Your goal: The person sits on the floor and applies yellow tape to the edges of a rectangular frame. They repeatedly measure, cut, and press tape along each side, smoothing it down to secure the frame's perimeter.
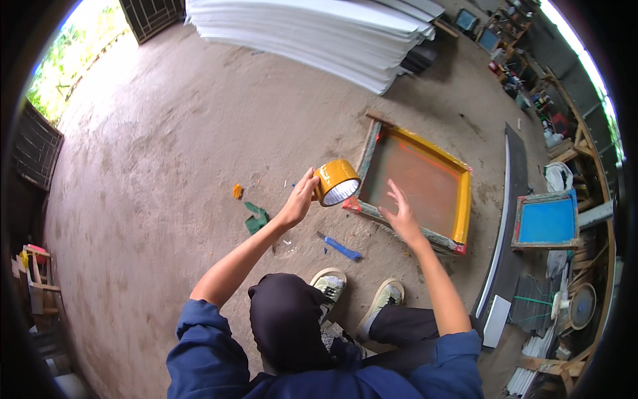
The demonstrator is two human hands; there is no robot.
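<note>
A wide roll of yellow-brown packing tape (337, 178) is gripped at its left side by my left hand (300, 199), raised over the floor. Its pale inner core faces toward me. My right hand (402, 214) is open, fingers apart, above the near edge of a screen printing frame (464, 206). Yellow tape runs along the frame's far and right sides, and its mesh is stained reddish. On the floor before my feet lies a blue utility knife (343, 247). Left of it are a crumpled green scrap (256, 218) and a small orange scrap (237, 191).
A tall stack of white sheets (312, 40) stands at the far side. To the right are a long dark strip (510, 199), a smaller blue screen frame (547, 221) and a round fan-like object (583, 306). A wooden stand (36, 279) is at far left.
</note>
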